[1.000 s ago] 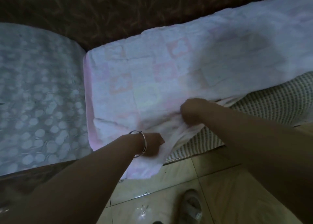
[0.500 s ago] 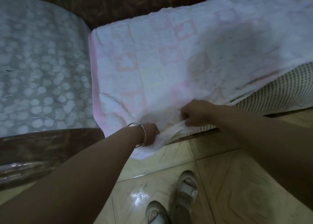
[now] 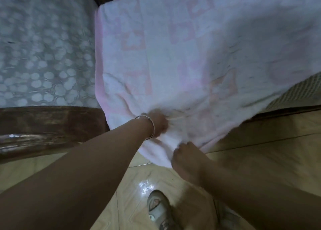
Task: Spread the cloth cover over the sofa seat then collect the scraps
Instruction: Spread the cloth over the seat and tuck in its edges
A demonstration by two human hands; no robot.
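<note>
A white and pink checked cloth cover (image 3: 173, 56) lies over the sofa seat, its near edge hanging over the front toward the floor. My left hand (image 3: 159, 123), with a bangle on the wrist, is closed on a bunch of the cloth at the seat's front edge. My right hand (image 3: 186, 157) grips the hanging hem lower down, just above the floor. A dotted seat cushion (image 3: 295, 92) shows uncovered at the right. No scraps are visible.
A grey seat with a pale round pattern (image 3: 43, 56) sits to the left, with a dark brown wooden sofa front (image 3: 48, 125) below it. Tiled floor (image 3: 260, 156) lies underneath, with my sandalled foot (image 3: 158, 209) near the bottom.
My right hand has moved down from the seat edge to the hanging hem. The cloth has been drawn further forward and left, and the view has come closer.
</note>
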